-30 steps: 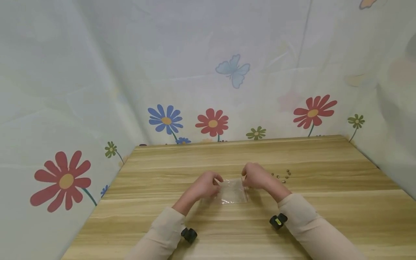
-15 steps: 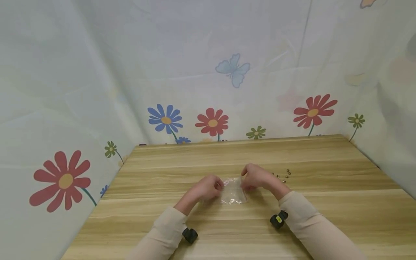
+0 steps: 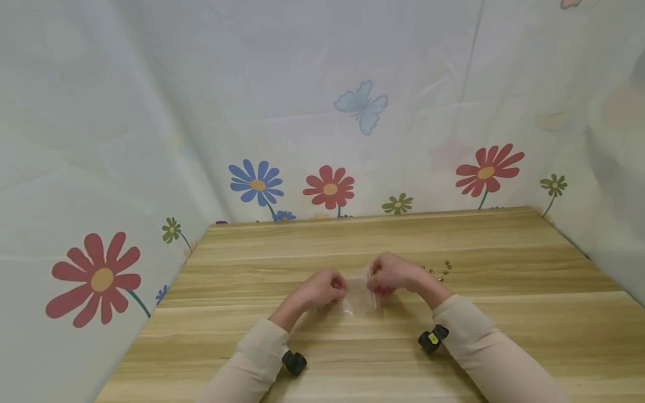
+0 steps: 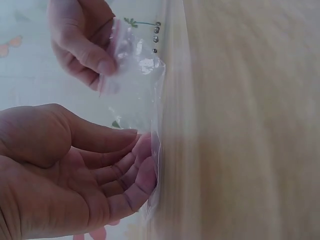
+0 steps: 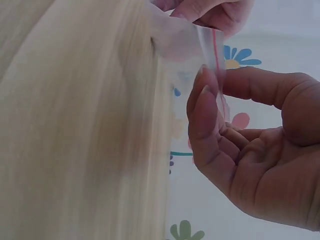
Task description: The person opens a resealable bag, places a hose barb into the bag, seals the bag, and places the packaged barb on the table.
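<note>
A clear zip-lock bag [image 3: 356, 296] with a red line along its seal is stretched between both hands, low over the table. My right hand [image 3: 395, 272] pinches the sealing edge between thumb and fingers, as the right wrist view shows. At the opposite end, my left hand [image 3: 322, 288] pinches the plastic, its other fingers curled against the bag. In the left wrist view the bag [image 4: 135, 75] looks flat, with nothing visible inside. Several small metal beads [image 3: 441, 279] lie on the table just beyond the right wrist.
The wood-grain table [image 3: 332, 358] reaches back to a white curtain [image 3: 282, 112] printed with flowers and a butterfly. Black wrist cameras [image 3: 294, 363] are strapped on both sleeves.
The bag's sealing edge has tilted up off the table in my right hand, which moved slightly left. The left hand stays at the other end. The beads have not moved.
</note>
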{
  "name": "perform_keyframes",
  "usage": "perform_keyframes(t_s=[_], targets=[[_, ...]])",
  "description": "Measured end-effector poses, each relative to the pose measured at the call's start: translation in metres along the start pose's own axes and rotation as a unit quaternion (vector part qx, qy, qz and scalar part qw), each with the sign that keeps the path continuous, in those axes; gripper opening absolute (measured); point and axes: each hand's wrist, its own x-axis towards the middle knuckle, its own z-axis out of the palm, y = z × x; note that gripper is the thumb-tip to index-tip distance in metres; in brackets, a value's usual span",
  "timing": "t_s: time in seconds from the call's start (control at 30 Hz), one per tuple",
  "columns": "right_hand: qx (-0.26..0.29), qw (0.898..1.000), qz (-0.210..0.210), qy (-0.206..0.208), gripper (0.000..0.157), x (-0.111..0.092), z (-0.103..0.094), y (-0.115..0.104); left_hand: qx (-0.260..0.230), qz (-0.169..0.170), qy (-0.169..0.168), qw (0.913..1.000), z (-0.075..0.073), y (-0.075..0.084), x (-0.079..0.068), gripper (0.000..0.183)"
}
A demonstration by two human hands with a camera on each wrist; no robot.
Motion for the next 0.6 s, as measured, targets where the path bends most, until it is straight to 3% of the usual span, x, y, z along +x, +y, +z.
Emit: perform_keyframes(t_s=[0.2,0.33,0.47,0.6], targets=[[0.005,1.000,-0.021,0.009,0.007,-0.003,0.002,-0.008,-0.001,0.023,-0.015,0.9996,0.001,-0.001,0.002,0.022],[0.025,0.999,-0.025,0.016,0.008,-0.003,0.005,-0.011,0.008,0.019,-0.022,0.9995,0.001,-0.002,0.002,0.027],[0.051,0.998,-0.031,0.026,0.014,-0.002,0.008,-0.013,0.015,0.013,-0.021,0.9996,0.002,-0.003,0.002,0.025],[0.059,0.997,-0.036,0.037,0.022,-0.003,0.008,-0.016,-0.012,0.005,-0.017,0.9998,0.001,-0.003,0.002,0.018]])
